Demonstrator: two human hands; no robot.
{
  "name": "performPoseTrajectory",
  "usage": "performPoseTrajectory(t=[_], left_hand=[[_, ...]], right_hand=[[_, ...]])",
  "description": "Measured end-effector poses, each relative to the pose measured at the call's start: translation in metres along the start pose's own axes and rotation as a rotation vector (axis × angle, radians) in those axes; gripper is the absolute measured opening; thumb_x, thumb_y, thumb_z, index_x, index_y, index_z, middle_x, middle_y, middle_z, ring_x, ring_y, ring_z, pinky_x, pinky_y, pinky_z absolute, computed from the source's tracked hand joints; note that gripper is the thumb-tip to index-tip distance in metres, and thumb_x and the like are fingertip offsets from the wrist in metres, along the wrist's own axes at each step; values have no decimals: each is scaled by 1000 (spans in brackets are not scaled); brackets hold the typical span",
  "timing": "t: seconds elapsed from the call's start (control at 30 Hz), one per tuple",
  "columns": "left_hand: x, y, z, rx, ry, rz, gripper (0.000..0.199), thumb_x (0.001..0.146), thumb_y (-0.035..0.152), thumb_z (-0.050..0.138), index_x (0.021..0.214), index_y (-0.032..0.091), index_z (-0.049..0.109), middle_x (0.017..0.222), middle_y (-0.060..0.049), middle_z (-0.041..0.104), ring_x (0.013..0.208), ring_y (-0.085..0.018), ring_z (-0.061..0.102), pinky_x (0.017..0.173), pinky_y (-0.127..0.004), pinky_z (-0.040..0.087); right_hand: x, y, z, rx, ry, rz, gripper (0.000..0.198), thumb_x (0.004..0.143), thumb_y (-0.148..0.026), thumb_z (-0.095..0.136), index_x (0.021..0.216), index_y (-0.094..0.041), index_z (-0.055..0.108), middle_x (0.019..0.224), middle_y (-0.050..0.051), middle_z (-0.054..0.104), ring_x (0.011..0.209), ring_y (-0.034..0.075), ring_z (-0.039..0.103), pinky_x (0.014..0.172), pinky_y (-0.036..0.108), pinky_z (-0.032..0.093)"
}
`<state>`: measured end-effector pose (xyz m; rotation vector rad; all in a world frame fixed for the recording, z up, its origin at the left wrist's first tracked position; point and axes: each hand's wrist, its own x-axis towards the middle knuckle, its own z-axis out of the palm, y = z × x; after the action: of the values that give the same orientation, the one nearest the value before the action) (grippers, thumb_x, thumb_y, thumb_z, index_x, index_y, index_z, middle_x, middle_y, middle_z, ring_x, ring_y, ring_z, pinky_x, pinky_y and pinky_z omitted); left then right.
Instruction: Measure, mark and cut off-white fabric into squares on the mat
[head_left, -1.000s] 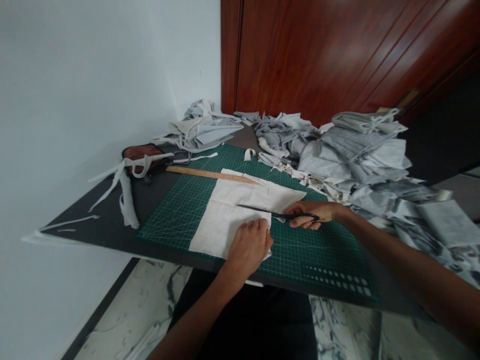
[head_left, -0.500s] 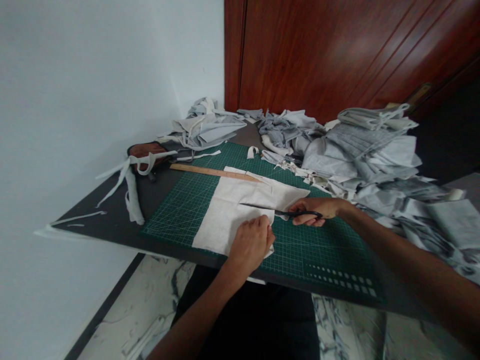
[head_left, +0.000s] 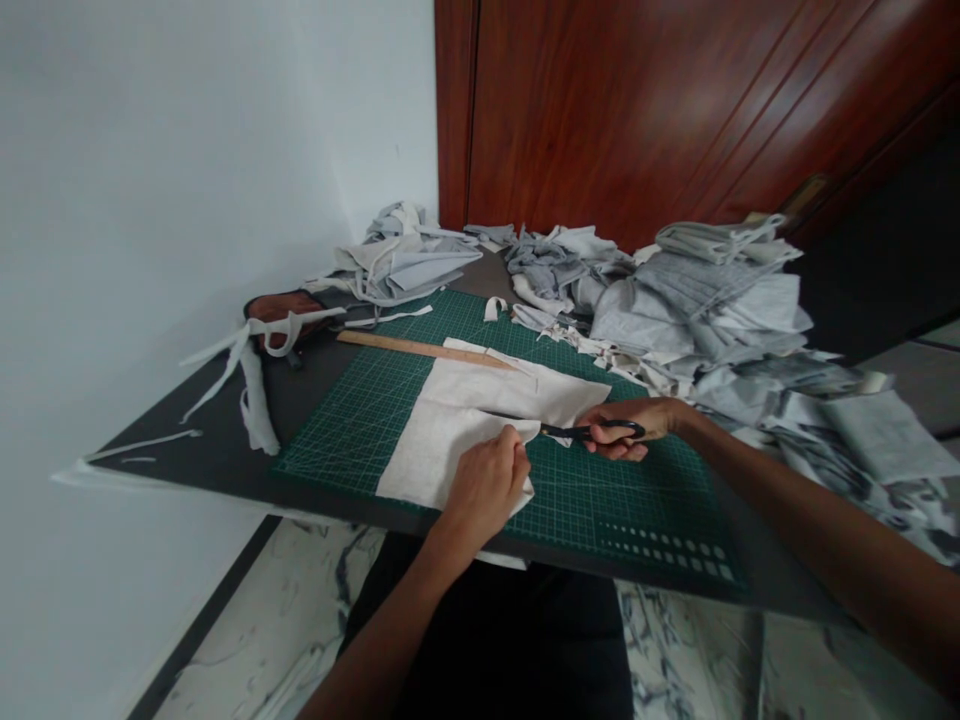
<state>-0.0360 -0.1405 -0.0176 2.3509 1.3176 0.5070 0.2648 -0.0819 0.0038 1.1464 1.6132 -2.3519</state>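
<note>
A white piece of cloth (head_left: 431,440) lies on the green cutting mat (head_left: 592,495), with a long slit running into it from the right. My left hand (head_left: 491,478) is closed on the cloth's near right part, pinching its edge. Black-handled scissors (head_left: 570,432) are gripped in my right hand (head_left: 624,425), their handle loop showing past the fingers. The blades point left into the slit, partly hidden by the cloth. A wooden ruler (head_left: 420,347) rests with its right end on the cloth's far edge.
Piles of grey and white cloth (head_left: 697,290) crowd the right and back of the dark table. Another heap (head_left: 405,260) stands back left. White strips (head_left: 259,400) and a brown pouch (head_left: 281,305) lie on the left. A wall and a wooden door (head_left: 600,110) bound the table.
The view has shifted slightly, moving the scene a little left. More of the scissor blades is now hidden by the cloth at the slit. Both hands keep their hold.
</note>
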Motion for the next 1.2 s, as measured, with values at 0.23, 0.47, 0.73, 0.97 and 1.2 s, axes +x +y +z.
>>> performPoseTrajectory(t=[0.23, 0.47, 0.73, 0.97, 1.2], left_hand=[[-16, -16, -5, -229, 75, 58, 25, 108, 24, 28, 91, 25, 46, 70, 0, 60, 69, -21, 67, 68, -33, 45], [-22, -18, -8, -318, 90, 92, 26, 108, 30, 28, 90, 25, 47, 72, 0, 57, 71, -20, 65, 70, -34, 46], [-22, -18, -7, -361, 99, 98, 28, 108, 30, 27, 89, 25, 47, 69, 1, 55, 68, -20, 64, 68, -34, 45], [-21, -18, -5, -400, 102, 73, 26, 108, 28, 28, 90, 25, 47, 71, 0, 56, 70, -20, 64, 69, -33, 47], [-22, -18, -7, -414, 129, 56, 26, 107, 27, 29, 95, 24, 52, 77, -2, 60, 77, -21, 67, 76, -34, 51]], right_hand=[[-10, 9, 15, 112, -16, 25, 58, 90, -70, 70, 103, -16, 56, 65, -5, 52, 44, 7, 45, 39, 18, 36], [-3, -2, 26, 94, -25, 27, 65, 86, -78, 69, 101, -17, 55, 65, -6, 50, 46, 7, 44, 40, 18, 36], [22, -22, 20, 46, -39, 34, 66, 83, -78, 73, 99, -16, 54, 67, -9, 42, 49, 6, 38, 45, 18, 33], [33, -38, 19, 39, -39, 40, 65, 81, -75, 77, 98, -16, 55, 67, -9, 40, 52, 5, 34, 46, 18, 32], [40, -46, 19, 36, -74, 25, 64, 82, -74, 77, 97, -15, 56, 67, -9, 37, 53, 6, 32, 46, 17, 30]])
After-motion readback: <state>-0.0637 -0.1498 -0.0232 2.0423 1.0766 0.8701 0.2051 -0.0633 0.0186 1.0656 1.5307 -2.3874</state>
